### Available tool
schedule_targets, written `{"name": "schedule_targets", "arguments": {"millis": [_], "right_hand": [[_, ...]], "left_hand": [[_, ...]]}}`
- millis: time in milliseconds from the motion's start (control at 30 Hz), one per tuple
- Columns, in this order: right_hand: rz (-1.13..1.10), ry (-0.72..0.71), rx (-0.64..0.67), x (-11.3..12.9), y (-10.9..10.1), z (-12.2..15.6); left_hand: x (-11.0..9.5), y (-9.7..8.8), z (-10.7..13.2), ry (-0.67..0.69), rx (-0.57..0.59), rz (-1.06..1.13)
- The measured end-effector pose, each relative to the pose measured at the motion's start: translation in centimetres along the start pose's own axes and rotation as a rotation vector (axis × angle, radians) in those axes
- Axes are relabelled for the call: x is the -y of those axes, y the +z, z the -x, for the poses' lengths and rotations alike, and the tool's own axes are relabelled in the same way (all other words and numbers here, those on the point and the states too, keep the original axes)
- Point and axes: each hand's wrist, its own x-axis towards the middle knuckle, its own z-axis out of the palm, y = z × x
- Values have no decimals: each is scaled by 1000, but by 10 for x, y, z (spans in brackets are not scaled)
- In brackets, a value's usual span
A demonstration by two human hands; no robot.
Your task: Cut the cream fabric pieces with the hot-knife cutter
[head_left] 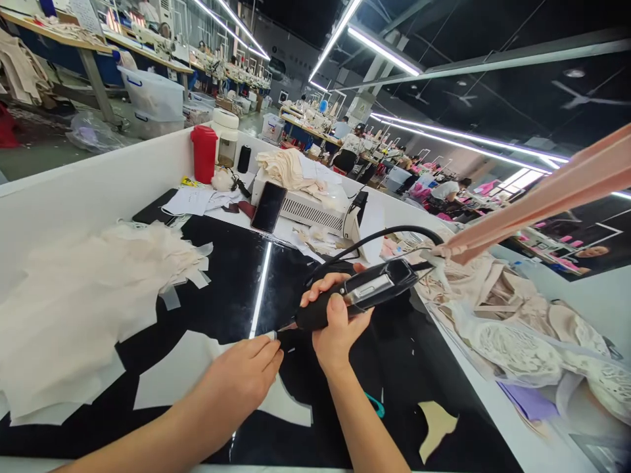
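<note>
My right hand (339,328) is wrapped around a black corded handheld power tool (357,294), thumb on top. The tool's narrow tip points down-left, close to the fingertips of my left hand (246,371). Those fingers are pressed together on the edge of a white curved cut piece (172,371), which lies flat on the black board (227,289). Part of the piece is hidden under my left hand and forearm. A peach fabric strip (537,197) is tied at the tool's rear end and stretches up to the right.
Cream fabric pieces (73,315) are heaped at left. A phone (269,206) leans against a white vented box (310,213); a red cup (204,154) stands behind. Lace bra parts (517,335) pile up at right. A beige scrap (436,427) and a teal object (377,405) lie near the front.
</note>
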Motion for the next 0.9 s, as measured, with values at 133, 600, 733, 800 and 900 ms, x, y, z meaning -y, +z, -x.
{"name": "schedule_targets", "arguments": {"millis": [133,600,733,800,900], "right_hand": [[-34,6,43,-4,0,0],[3,28,49,-5,0,1],[-36,42,73,-2,2,2],[-60,44,78,1,3,2],[-55,42,88,3,4,2]], "left_hand": [[-1,3,12,-32,-1,30],[-6,6,20,-61,-80,41],[-6,4,18,-79,-80,31],[-6,3,16,-93,-69,53],[-6,0,14,-102,-61,58]]}}
